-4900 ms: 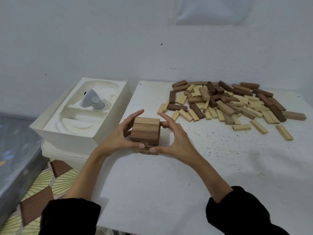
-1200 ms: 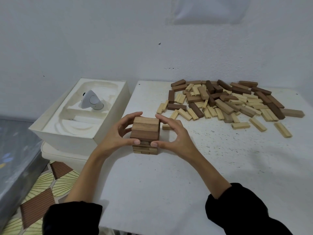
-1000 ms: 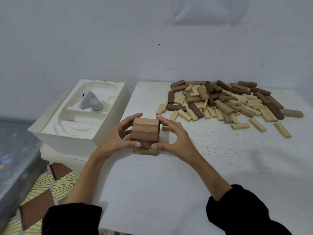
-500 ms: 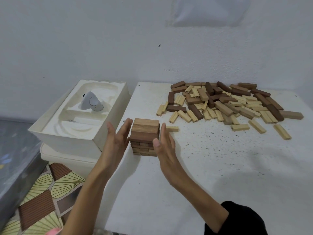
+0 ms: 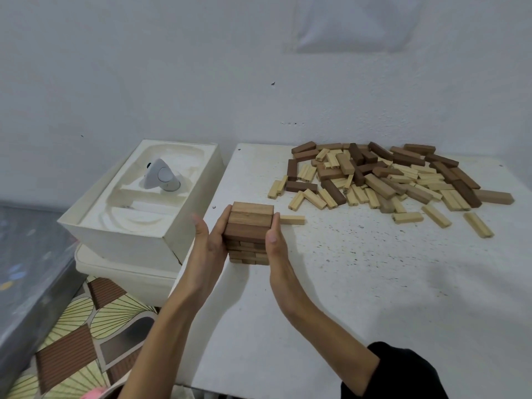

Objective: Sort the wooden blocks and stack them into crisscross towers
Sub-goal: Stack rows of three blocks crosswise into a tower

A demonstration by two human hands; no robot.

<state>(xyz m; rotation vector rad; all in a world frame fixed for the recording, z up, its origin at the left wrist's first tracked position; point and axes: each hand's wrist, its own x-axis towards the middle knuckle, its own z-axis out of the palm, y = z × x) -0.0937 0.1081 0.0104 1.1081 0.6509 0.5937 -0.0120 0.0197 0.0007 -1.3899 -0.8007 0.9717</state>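
Both palms are on the tower now. The short crisscross tower of brown wooden blocks [image 5: 249, 226] stands on the speckled white table [image 5: 359, 298], near its left edge, and it's sandwiched. The left hand [image 5: 211, 240] lies flat against its left face, fingers straight and together and thumb lifted clear of the wood. The right hand [image 5: 275, 240] mirrors it on the right face, fingers stretched along the side and nothing curled round any block. So that's pressing from both sides, not grasping. The top layer shows three blocks side by side, shading from lighter brown at the back to dark brown at the front, and the layers below alternate direction. Just beside the right fingertips a single pale wooden block [image 5: 292, 220] lies flat on the table, whether touching them I cannot tell. Well apart, at the far right, sprawls the loose pile of pale and dark brown wooden blocks [image 5: 388, 180], all jumbled. Off the table's left edge sits a cream box with a moulded tray [image 5: 190, 226], a grey-white wedge-shaped device [image 5: 161, 177] resting inside. A black sleeve [image 5: 397, 370] covers the right forearm.
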